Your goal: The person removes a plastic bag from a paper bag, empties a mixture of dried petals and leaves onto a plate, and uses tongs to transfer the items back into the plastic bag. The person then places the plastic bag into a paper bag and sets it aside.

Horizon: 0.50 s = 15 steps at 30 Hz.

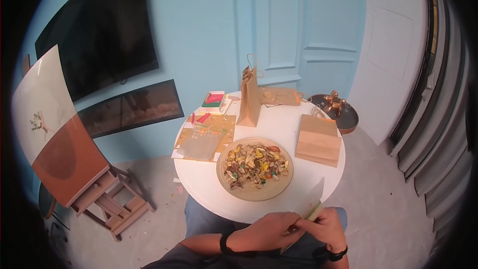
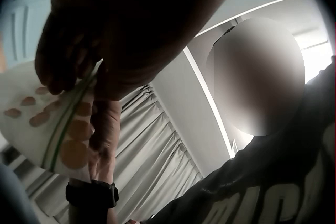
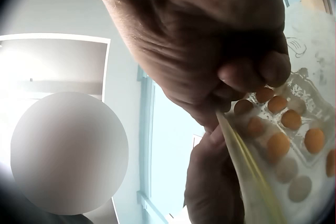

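Note:
In the head view my left hand [image 1: 269, 231] and right hand [image 1: 326, 229] meet low over my lap, by the front edge of the table. Between them is a translucent zip bag [image 1: 314, 211] with orange dots. Its green strip along the mouth shows in the left wrist view, where fingers of the left hand [image 2: 79, 40] pinch that edge. From the right wrist, the curled right hand [image 3: 210, 40] grips the same bag [image 3: 299, 155] near its yellowish zip line. The fingertips are partly hidden behind the hands.
On the round white table [image 1: 186, 179] stands a plate [image 1: 279, 193] heaped with small brown, yellow and green pieces. Behind it are an upright paper bag [image 1: 250, 102], a folded paper bag [image 1: 318, 142] and a patterned sheet [image 1: 226, 124]. An easel [image 1: 112, 206] stands left.

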### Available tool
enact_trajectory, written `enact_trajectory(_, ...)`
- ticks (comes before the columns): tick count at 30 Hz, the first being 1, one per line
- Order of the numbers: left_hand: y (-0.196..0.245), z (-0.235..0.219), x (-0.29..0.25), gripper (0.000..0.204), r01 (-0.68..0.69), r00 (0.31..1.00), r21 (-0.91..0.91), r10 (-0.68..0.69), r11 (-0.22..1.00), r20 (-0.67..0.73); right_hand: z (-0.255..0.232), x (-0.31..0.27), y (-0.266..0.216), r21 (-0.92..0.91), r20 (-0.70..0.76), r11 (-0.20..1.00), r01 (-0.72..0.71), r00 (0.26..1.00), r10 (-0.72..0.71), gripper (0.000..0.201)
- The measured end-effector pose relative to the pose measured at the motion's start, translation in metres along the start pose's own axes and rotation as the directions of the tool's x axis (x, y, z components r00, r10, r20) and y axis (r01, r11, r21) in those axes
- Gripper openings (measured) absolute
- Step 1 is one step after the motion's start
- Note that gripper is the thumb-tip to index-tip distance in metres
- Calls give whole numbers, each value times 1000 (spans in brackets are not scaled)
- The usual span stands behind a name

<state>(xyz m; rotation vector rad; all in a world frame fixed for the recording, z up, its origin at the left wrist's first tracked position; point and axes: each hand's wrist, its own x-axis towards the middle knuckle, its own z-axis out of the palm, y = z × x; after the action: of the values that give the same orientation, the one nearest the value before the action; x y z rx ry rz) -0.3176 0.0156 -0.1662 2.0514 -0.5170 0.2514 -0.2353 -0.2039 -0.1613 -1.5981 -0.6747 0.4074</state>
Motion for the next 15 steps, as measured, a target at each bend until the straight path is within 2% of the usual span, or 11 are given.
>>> enact_trajectory(1,-1,-1,0,28,-1,1000,-7,1,1000,8,1,1,1,-34,-11,999,27,1000,-28,20)
enact_trajectory(4,-3,0,-3,23,67,997,-12,-67,998,-29,3,3,0,-96,-30,993,-69,997,67,18)
enact_trajectory(7,-10,2,-2,18,101,971,-37,-107,994,-213,12,7,12,-256,-158,966,41,984,-83,18)
enact_trajectory(10,-9,1,-1,17,129,943,-50,-139,990,-302,35,4,0,-274,-315,958,89,932,-177,18)
enact_trajectory(13,-17,-1,-1,16,88,952,63,-65,994,-298,33,4,9,-399,-322,908,130,907,-271,18)
enact_trajectory(15,-33,-13,3,15,191,927,254,-89,948,-365,6,0,9,-451,-450,893,17,859,-244,17)
